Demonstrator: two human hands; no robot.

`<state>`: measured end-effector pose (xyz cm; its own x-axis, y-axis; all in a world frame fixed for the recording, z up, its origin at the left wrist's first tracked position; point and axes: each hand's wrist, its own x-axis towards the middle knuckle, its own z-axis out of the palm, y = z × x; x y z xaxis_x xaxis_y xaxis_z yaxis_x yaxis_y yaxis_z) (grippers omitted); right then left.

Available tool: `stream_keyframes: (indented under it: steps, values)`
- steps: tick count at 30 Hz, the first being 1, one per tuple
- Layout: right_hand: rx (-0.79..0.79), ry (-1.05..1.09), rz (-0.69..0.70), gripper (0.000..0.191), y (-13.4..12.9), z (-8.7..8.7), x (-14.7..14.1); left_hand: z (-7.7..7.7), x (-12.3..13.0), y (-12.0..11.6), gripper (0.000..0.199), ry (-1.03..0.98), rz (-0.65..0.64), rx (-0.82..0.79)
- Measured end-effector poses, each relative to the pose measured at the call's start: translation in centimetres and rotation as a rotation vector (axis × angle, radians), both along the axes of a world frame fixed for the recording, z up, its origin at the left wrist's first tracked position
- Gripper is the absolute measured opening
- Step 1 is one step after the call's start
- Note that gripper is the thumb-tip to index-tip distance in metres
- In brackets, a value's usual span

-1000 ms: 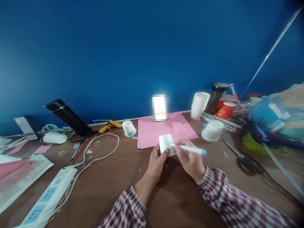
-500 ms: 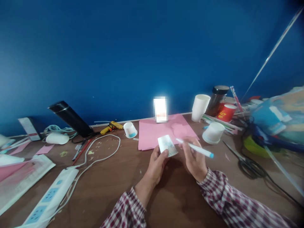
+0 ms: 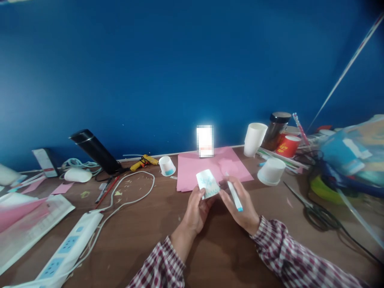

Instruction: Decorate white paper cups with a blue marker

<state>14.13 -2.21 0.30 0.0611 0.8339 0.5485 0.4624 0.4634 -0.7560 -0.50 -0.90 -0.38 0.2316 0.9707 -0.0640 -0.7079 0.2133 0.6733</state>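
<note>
A white paper cup (image 3: 207,183) with light-blue drawn lines is held tilted above the table in my left hand (image 3: 196,210), thumb on its near side. My right hand (image 3: 241,204) is closed around a white marker (image 3: 234,196) with a blue end, and its fingertips reach the cup's right lower edge. Whether they touch the cup I cannot tell. Behind both hands lie pink paper sheets (image 3: 192,172). A bright, pixelated upright rectangle (image 3: 205,141) stands at their back edge.
Left are a power strip (image 3: 70,244) with a looping white cable, a yellow glue gun (image 3: 141,162), a black cylinder (image 3: 96,152) and a small cup (image 3: 167,166). To the right are stacked cups (image 3: 255,139), an upturned cup (image 3: 271,171), scissors (image 3: 318,212) and a lidded jar (image 3: 277,128).
The marker has swung from nearly level to steep, its blue end now toward me. My right hand has come closer to the cup, which has turned to show more blue lines.
</note>
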Motion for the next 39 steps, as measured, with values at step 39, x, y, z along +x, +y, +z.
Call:
stream_keyframes:
  steps: [39]
  values:
    - [0.052,-0.06,-0.03,0.021,0.9,-1.4,0.3,-0.4,0.2,-0.2,0.032,0.031,-0.126,0.029]
